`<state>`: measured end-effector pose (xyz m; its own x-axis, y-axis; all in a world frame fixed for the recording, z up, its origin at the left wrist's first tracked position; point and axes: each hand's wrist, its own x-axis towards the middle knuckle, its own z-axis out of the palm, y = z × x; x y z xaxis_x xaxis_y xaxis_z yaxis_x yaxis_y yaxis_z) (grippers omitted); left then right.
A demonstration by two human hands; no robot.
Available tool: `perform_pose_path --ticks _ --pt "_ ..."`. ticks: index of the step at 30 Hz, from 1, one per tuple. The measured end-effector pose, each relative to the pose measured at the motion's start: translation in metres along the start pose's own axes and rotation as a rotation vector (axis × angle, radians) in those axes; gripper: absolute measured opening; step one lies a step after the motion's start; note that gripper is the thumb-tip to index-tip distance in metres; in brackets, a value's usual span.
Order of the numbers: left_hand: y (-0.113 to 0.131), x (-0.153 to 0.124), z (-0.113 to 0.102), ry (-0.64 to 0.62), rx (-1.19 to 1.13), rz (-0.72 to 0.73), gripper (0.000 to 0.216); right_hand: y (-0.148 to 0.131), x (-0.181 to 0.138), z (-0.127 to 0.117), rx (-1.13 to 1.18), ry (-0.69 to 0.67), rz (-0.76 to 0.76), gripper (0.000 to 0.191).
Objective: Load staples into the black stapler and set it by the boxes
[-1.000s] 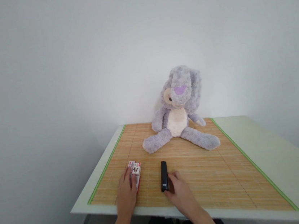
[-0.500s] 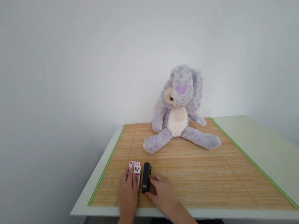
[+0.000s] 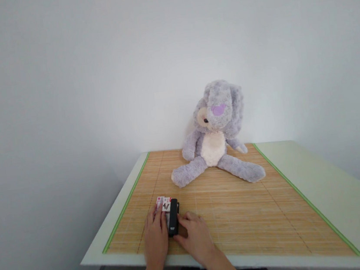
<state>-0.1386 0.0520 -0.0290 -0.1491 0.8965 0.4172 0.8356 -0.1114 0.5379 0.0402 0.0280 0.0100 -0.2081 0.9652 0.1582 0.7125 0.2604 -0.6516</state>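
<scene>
A small white box with pink and red print (image 3: 166,204) lies near the front left of the bamboo mat. My left hand (image 3: 155,234) rests over its left side, fingers stretched out flat and covering much of it. Right beside the box, on its right, is a black stapler (image 3: 173,217), lying lengthwise away from me. My right hand (image 3: 196,236) has its thumb at the stapler's near end and its curled fingers against the right side. Box and stapler appear to touch.
The bamboo mat (image 3: 236,215) with green edging covers most of the white table (image 3: 305,172). A lilac plush rabbit (image 3: 214,148) sits at the back against the wall, legs spread toward me. The table's front edge runs just under my wrists.
The stapler has shifted left with my right hand, closing the gap to the box. My left hand stays on the box. The view has tilted very slightly.
</scene>
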Motion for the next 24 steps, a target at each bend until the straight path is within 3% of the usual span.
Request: perform_pose_path --ticks 11,16,19,21,22,24 --pt "0.001 -0.003 0.0 0.01 -0.03 -0.023 0.048 -0.004 -0.002 -0.01 0.03 -0.032 0.006 0.059" --pt "0.011 -0.005 -0.017 0.156 -0.074 -0.03 0.049 0.018 -0.018 -0.041 0.013 0.073 -0.025 0.048" --pt "0.034 -0.011 -0.024 0.247 -0.074 0.008 0.047 0.056 -0.032 -0.071 -0.098 0.196 -0.004 0.041" --pt "0.061 -0.018 -0.021 0.222 -0.094 0.063 0.043 0.085 -0.04 -0.089 -0.192 0.263 0.034 0.045" --pt "0.076 -0.021 -0.016 0.164 -0.118 0.112 0.041 0.099 -0.043 -0.097 -0.252 0.296 0.065 0.048" --pt "0.107 -0.025 0.0 -0.079 -0.12 0.251 0.041 0.123 -0.048 -0.106 -0.38 0.319 0.136 0.056"
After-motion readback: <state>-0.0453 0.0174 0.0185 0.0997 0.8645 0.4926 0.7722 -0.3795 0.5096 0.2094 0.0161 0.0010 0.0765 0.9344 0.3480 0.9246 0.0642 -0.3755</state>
